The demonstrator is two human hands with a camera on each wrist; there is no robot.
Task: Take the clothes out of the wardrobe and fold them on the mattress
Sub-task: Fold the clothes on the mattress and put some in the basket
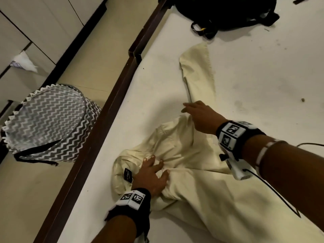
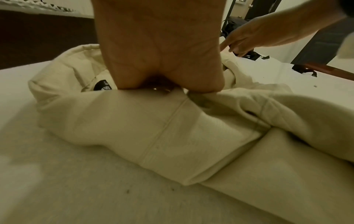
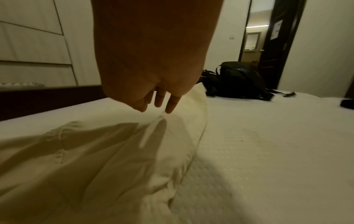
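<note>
Laundry basket (image 1: 49, 120) stands on the floor, left of both hands. Left hand (image 1: 150, 174) presses spread fingers onto the bunched cream trousers (image 1: 184, 155) on the mattress (image 1: 263, 76). Right hand (image 1: 199, 116), fingers straight and relaxed, hovers over the trouser leg; backpack (image 1: 226, 11) lies beyond it.

From my left wrist view, my palm covers my own fingers, so I cannot see how they lie on the cream garment (image 2: 172, 128), and it hides part of the small black label (image 2: 103, 86), whose print is too blurred to read. In the head view the garment's lower part runs off the bottom right edge. The black backpack (image 1: 226, 13) is cut by the top edge. From my right wrist, my right hand (image 3: 153, 63) hides my thumb
</note>
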